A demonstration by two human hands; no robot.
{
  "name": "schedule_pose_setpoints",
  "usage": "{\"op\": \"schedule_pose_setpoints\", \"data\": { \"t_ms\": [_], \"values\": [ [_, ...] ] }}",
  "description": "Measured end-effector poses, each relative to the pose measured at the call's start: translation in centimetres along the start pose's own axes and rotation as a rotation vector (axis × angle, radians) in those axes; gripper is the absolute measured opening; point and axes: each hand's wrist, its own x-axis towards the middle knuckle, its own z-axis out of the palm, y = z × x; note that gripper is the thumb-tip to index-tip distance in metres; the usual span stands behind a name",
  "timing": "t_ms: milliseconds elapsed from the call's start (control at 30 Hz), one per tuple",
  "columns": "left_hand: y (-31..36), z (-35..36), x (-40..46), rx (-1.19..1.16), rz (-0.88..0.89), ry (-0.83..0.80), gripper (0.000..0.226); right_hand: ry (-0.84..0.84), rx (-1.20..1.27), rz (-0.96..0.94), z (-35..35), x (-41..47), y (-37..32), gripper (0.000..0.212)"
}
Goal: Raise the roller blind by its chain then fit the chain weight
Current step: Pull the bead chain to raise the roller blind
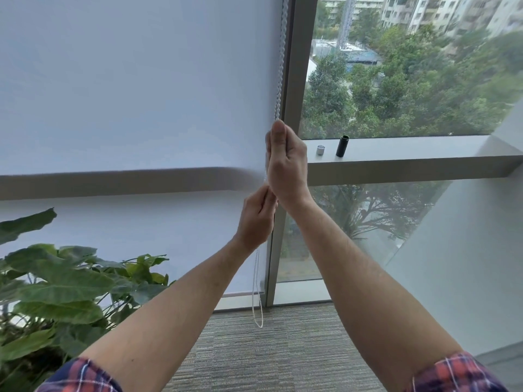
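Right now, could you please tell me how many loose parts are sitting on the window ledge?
2: a small silver cap and, just right of it, an upright black tube, both right of the hands.

The person is wearing a plaid woven shirt in navy, red and white; its left sleeve (82,376) and right sleeve (458,374) are sitting rolled up well back from the fingers (278,131), leaving both forearms showing bare.
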Motion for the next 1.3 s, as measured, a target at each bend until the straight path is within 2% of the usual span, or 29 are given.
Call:
{"op": "schedule_pose_setpoints", "data": {
  "t_ms": [100, 233, 300, 367, 467, 600, 733, 867, 933, 1000, 1067, 1200, 1300],
  "values": [
    [0.6, -0.9, 0.8, 0.009, 0.009, 0.013, 0.045, 0.019, -0.049, 0.003, -0.4, -0.2, -0.1, 0.043],
    [3.7, -2.0, 3.9, -0.058, -0.013, 0.139, 0.052, 0.033, -0.088, -0.031, -0.5, -0.9, -0.5, 0.041],
    [6.0, -2.0, 5.6, -0.098, 0.002, 0.161, 0.045, 0.021, -0.13, -0.04, -0.4, -1.8, 0.2, 0.038],
    [8.3, -1.9, 6.9, -0.141, 0.047, 0.126, 0.037, -0.001, -0.192, -0.025, -0.4, -3.2, 1.7, 0.038],
    [10.7, -1.5, 8.2, -0.183, 0.13, 0.063, 0.037, -0.042, -0.226, 0.062, -0.9, -5.4, 4.2, 0.04],
    [11.4, 0.3, 8.1, -0.255, 0.118, 0.043, 0.037, -0.056, -0.22, 0.126, -1.6, -6.4, 5.8, 0.04],
    [10.8, 1.2, 7.7, -0.197, 0.132, 0.145, 0.04, -0.105, -0.129, 0.177, -2.4, -6.1, 5.5, 0.043],
    [10.3, 1.2, 7.5, -0.173, 0.157, 0.171, 0.038, -0.214, 0.182, 0.416, -3.4, -5.4, 5.1, 0.047],
    [9.3, 1.2, 7.0, -0.139, 0.16, 0.191, 0.039, -0.247, 0.226, 0.471, -4.2, -4.7, 4.6, 0.049],
    [8.1, 1.2, 6.4, -0.117, 0.131, 0.204, 0.039, -0.248, 0.24, 0.509, -4.8, -3.5, 4.3, 0.066],
    [7.0, 1.0, 5.8, -0.107, 0.096, 0.22, 0.038, -0.211, 0.209, 0.503, -4.9, -2.0, 3.7, 0.066],
    [5.4, 0.6, 4.7, -0.142, 0.07, 0.198, 0.037, -0.197, 0.02, 0.379, -4.2, 0.4, 2.0, 0.051],
    [5.0, 0.7, 4.1, -0.097, 0.088, 0.185, 0.035, -0.22, 0.087, 0.309, -3.3, 1.7, -0.2, 0.047]
  ]
}}
